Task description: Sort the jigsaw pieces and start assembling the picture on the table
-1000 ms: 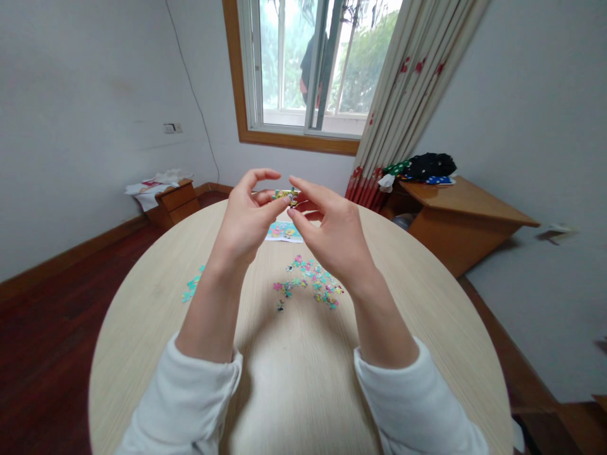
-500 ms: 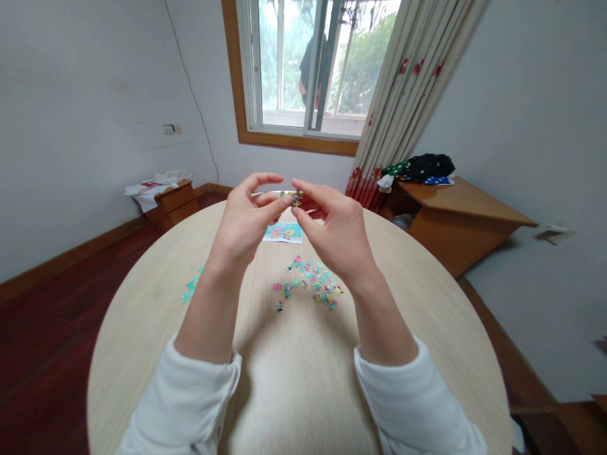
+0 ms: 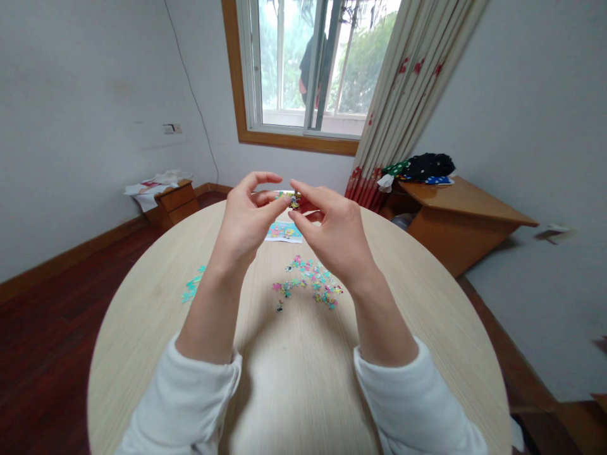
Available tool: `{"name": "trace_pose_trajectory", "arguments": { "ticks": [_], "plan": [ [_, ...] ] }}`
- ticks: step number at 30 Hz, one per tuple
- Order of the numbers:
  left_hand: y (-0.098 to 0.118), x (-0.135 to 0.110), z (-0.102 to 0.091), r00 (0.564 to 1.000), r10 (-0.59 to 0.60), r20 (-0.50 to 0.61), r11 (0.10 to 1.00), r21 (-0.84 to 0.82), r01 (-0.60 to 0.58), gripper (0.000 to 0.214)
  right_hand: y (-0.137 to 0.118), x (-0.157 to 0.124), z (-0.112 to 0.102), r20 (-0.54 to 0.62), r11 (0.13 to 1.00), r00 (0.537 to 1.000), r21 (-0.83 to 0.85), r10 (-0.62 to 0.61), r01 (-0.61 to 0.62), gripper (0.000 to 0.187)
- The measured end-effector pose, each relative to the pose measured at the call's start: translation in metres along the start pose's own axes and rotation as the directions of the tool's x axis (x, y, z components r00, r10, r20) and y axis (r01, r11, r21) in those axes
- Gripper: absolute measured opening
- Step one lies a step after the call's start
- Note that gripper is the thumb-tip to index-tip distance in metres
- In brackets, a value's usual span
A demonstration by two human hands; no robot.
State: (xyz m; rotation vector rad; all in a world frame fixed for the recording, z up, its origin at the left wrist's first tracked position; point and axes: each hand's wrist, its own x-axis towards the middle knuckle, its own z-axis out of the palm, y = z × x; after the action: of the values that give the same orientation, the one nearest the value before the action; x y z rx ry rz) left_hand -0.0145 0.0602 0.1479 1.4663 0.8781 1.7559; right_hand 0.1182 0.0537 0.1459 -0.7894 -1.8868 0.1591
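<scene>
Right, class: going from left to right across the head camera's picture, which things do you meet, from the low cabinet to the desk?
low cabinet → teal puzzle pieces → left hand → held puzzle pieces → right hand → wooden desk

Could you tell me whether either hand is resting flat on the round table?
No, the left hand and right hand are both raised above the table, pinching small puzzle pieces between them.

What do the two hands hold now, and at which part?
A small cluster of puzzle pieces, pinched from both sides: the left hand at its left end, the right hand at its right end.
</scene>
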Motion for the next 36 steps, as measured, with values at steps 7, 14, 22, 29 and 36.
{"name": "trace_pose_trajectory", "arguments": {
  "ticks": [7, 14, 22, 29, 36],
  "plan": [
    [0.0009, 0.001, -0.0002, 1.0, 0.016, -0.004, 0.998, 0.056, -0.016, 0.03, 0.0006, 0.0003, 0.0002, 0.011, 1.0, 1.0, -0.026, -0.015, 0.016, 0.04],
    [0.0003, 0.0004, 0.0011, 0.999, 0.031, -0.021, 0.998, 0.055, -0.03, 0.027, 0.0004, 0.001, 0.0, 0.012, 1.0, 1.0, -0.028, -0.01, 0.01, 0.04],
    [0.0028, 0.0004, -0.0007, 1.0, 0.006, -0.01, 0.997, 0.079, -0.005, 0.019, 0.0003, 0.0004, 0.0, -0.002, 1.0, 1.0, -0.028, 0.005, -0.005, 0.041],
    [0.0035, -0.0003, -0.0001, 1.0, 0.002, -0.006, 0.998, 0.064, -0.002, 0.022, 0.0009, 0.0005, -0.0004, 0.008, 0.999, 1.0, -0.042, -0.003, 0.003, 0.041],
    [0.0065, -0.0003, 0.0, 1.0, -0.017, -0.013, 0.998, 0.064, 0.018, 0.015, 0.002, 0.0002, -0.0002, 0.004, 0.998, 1.0, -0.056, -0.018, 0.018, 0.041]
  ]
}}
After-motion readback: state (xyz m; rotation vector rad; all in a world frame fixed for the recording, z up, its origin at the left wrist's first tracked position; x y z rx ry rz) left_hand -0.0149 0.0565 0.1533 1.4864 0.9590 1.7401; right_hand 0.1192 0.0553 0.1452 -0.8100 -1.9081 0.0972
